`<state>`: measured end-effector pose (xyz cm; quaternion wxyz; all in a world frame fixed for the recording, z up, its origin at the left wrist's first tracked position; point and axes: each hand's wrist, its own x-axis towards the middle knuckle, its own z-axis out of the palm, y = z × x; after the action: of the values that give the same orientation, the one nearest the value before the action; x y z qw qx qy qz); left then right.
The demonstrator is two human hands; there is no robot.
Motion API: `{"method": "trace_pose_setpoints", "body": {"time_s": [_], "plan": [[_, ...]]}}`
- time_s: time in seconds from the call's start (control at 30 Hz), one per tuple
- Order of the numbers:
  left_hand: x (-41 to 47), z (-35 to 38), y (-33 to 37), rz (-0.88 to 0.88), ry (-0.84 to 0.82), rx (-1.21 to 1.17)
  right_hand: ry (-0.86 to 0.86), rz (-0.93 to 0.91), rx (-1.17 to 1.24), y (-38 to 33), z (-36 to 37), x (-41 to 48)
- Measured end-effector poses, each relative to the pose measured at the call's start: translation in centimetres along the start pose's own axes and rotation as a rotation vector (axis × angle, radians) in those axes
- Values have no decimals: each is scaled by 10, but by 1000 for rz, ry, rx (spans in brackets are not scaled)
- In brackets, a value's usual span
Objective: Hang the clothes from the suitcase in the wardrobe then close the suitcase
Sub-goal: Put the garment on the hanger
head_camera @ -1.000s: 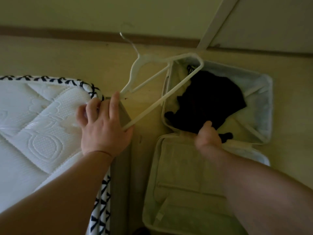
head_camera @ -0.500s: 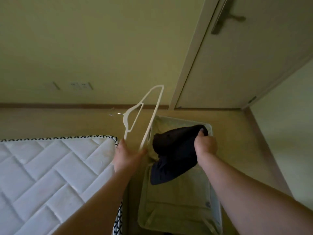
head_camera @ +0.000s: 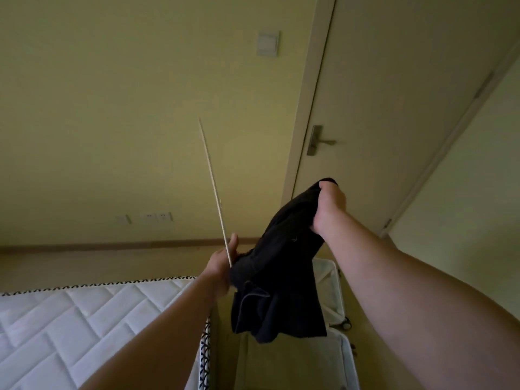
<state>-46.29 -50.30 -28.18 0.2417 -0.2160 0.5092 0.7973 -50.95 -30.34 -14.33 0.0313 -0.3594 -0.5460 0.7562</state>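
My right hand [head_camera: 329, 209] grips the top of a black garment [head_camera: 278, 277] and holds it up in the air; the cloth hangs down over the open suitcase [head_camera: 334, 299] on the floor. My left hand [head_camera: 222, 260] holds a white plastic hanger [head_camera: 213, 190] by its lower end. The hanger is seen edge-on as a thin line pointing up and left. The garment's lower left part touches or overlaps my left hand. No wardrobe is in view.
A bare white quilted mattress [head_camera: 84, 319] with a black-and-white trim lies at the lower left, beside the suitcase. A closed door [head_camera: 394, 108] with a lever handle [head_camera: 318, 140] stands behind the suitcase. Wall sockets [head_camera: 157, 218] and a light switch [head_camera: 268, 43] are on the wall.
My right hand has lifted the black garment out of the suitcase to chest height. My left hand has turned the hanger edge-on and brought it next to the garment. The view has tilted upward.
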Motion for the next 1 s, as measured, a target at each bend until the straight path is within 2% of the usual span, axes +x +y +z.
{"method": "trace_pose_setpoints", "body": {"time_s": [0.03,0.1,0.23,0.37,0.5,0.6,0.7,0.8,0.9,0.93,1.0], "plan": [[-6,7,5,-27,-95,-56,5,-9,15,-7,-2,-4],[-19,22,15,-21,-155,-127,18,-18,37,-19,-8,-9],[-31,48,40,110,-62,-128,48,-53,69,-38,-24,-18],[-39,77,63,170,-61,-68,19,-82,133,-53,-44,-16],[-34,108,86,235,42,-3,-22,-145,45,-49,-50,-8],[-33,130,97,232,57,-6,-123,-266,-132,-41,-50,-14],[-31,147,103,236,27,29,-360,-477,-445,-33,-55,-23],[-29,154,107,248,-5,66,-555,-462,-612,-21,-57,-24],[-24,156,110,268,61,87,-564,-422,-680,-8,-55,-20],[-22,155,112,262,88,71,-552,-462,-725,-2,-55,-19],[-18,154,116,246,101,84,-466,-660,-919,14,-51,-12]]}}
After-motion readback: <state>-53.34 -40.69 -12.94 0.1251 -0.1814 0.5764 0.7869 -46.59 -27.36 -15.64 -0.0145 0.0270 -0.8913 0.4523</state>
